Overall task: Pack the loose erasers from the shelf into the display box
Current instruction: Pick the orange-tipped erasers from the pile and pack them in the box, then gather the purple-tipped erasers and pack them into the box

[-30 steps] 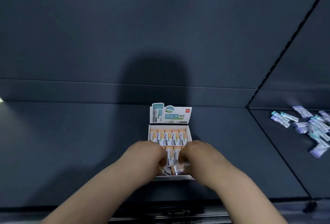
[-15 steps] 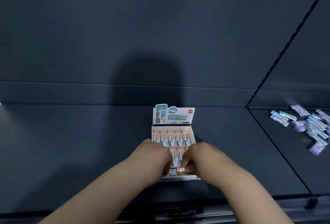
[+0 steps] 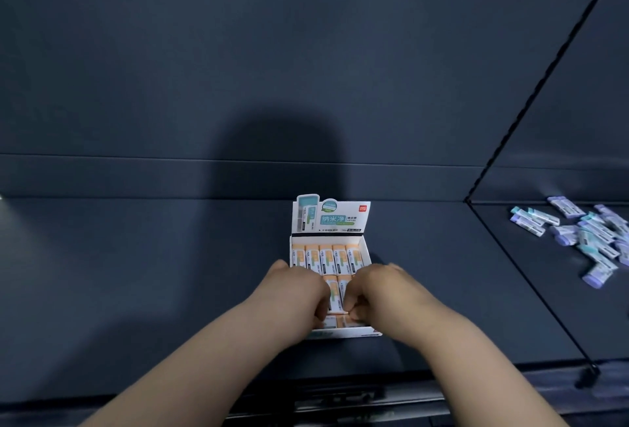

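Observation:
A white display box [image 3: 367,251] with an upright printed header card [image 3: 332,217] stands on the dark shelf, near its front edge. Its back row is filled with orange-sleeved erasers [image 3: 326,259], and a second row shows between my hands. Both hands reach into the front half of the box with fingers curled down. My left hand [image 3: 293,290] and my right hand [image 3: 386,290] each pinch one end of an orange eraser [image 3: 337,315] lying in the front row. The hands hide most of that row.
A loose heap of several purple and teal erasers [image 3: 592,237] lies on the neighbouring shelf section at the right, beyond a thin dark divider line [image 3: 531,290]. The shelf's back wall rises behind the box. A dark ledge [image 3: 333,396] runs along the front.
Both hands have sunk lower into the front of the box, and the eraser between them has gone down into the front row. The view has shifted slightly.

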Tool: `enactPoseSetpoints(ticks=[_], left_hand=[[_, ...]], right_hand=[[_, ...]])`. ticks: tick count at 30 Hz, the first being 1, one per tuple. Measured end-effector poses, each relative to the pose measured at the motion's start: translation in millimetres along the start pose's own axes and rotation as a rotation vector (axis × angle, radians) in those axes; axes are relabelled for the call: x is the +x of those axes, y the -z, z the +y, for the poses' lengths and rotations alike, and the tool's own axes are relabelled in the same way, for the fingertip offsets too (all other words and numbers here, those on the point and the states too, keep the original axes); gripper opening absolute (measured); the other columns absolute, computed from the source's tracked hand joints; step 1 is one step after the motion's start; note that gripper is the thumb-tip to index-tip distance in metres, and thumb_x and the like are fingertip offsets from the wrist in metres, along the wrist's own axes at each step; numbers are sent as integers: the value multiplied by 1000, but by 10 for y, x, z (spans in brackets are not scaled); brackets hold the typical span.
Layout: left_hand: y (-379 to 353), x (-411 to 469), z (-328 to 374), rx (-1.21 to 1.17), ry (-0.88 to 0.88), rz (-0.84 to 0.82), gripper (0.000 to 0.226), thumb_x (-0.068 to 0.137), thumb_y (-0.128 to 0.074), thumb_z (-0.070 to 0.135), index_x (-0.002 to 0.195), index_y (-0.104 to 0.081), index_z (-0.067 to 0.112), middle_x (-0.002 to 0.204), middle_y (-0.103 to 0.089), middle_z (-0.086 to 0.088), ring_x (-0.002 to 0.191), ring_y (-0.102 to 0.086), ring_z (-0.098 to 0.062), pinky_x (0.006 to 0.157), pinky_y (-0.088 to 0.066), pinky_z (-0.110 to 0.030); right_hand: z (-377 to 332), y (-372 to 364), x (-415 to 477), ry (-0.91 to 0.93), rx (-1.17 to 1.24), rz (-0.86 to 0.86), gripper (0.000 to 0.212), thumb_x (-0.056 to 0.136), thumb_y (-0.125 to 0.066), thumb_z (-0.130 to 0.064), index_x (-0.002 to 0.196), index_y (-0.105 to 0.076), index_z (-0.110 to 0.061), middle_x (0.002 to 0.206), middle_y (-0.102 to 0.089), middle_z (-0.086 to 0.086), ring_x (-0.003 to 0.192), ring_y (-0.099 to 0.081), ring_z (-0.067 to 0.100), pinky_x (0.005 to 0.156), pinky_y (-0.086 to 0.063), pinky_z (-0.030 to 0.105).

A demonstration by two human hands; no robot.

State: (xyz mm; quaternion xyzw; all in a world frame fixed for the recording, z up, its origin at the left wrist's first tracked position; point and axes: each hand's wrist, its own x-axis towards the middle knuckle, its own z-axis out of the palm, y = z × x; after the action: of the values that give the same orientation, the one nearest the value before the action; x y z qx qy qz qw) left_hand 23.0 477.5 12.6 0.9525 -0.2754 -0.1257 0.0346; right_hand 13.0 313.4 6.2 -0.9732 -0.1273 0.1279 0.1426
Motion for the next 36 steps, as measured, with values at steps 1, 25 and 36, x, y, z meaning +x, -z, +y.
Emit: enactPoseSetpoints(ticks=[1, 25, 36], left_hand=[[0, 2, 0, -2, -1, -4, 11, 86, -58, 21, 90, -66, 28, 99, -65, 8, 94, -55, -18, 95, -33, -27], [2, 1271, 2044, 26, -89, 340, 62, 97, -35, 42, 148, -7, 22, 157, -6, 4, 143, -3, -12, 115, 0, -30], [-386, 1996, 3287, -120, 33, 232, 64, 97, -35, 43, 149, -5, 21, 157, -7, 7, 143, -2, -8, 114, 2, -26]], right_hand=[[-4, 3, -12, 15, 5, 10, 16, 76, -62, -18, 81, -68, -32, 85, -65, -14, 91, -55, 14, 89, -44, 26], [2359, 627, -933, -58, 103, 325, 67, 76, -71, -38, 135, -45, -19, 142, -39, -7, 133, -30, 8, 103, -12, 8], [4023, 892, -1412, -179, 88, 278, 59, 83, -64, -37, 134, -45, -16, 141, -39, -4, 132, -33, 12, 105, -20, 14]])
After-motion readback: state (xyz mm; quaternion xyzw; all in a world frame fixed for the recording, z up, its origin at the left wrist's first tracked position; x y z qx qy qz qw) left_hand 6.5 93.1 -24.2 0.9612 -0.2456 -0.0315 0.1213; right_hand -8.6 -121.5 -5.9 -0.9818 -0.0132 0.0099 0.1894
